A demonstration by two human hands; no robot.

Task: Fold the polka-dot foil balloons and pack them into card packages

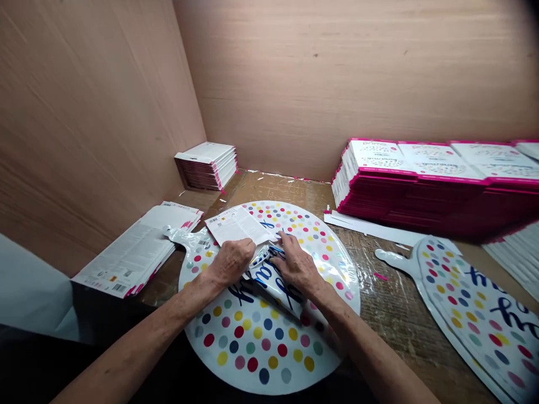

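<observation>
A flat, round foil balloon (pixel 269 342) with coloured dots and blue lettering lies in front of me, its tail pointing left. Above its middle is a folded foil balloon (pixel 275 289) with the same blue lettering. The upper end of this bundle meets the lower edge of a white printed card sleeve (pixel 236 224); how far it sits inside is hidden by my hands. My left hand (pixel 232 261) is closed at the sleeve's lower edge, beside the bundle. With thumb and fingers, my right hand (pixel 297 264) grips the folded balloon's upper right side.
More flat dotted balloons (pixel 475 314) lie at the right. Printed card sleeves are fanned out (pixel 130 252) on the left, with a stacked pile (pixel 208 163) behind. Pink-edged card stacks (pixel 412 185) line the back right. Wooden panels (pixel 337 84) close off the back and left.
</observation>
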